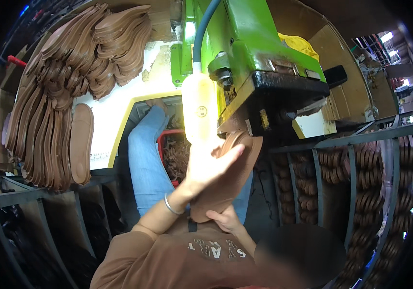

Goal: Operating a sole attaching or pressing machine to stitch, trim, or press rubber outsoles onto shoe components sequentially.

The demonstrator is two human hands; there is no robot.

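Observation:
A brown shoe sole (pixel 228 185) slants up from my lap to the head of a green machine (pixel 269 43), its far end right under the black working part. My left hand (pixel 209 166), with a silver bangle at the wrist, grips the sole's upper left side near the machine; a bright lamp (pixel 200 108) washes out some of its fingers. At the sole's near end my right hand (pixel 226 219) pinches it, thumb on the top face and the other fingers hidden beneath.
On the white table (pixel 107 113) at left lie thick stacks of brown soles (pixel 47 130) and a single sole (pixel 81 144). A red bin (pixel 175 159) of brown scraps stands between my legs. Racks of soles (pixel 370 178) line the right; another rack (pixel 47 207) holds dark items at left.

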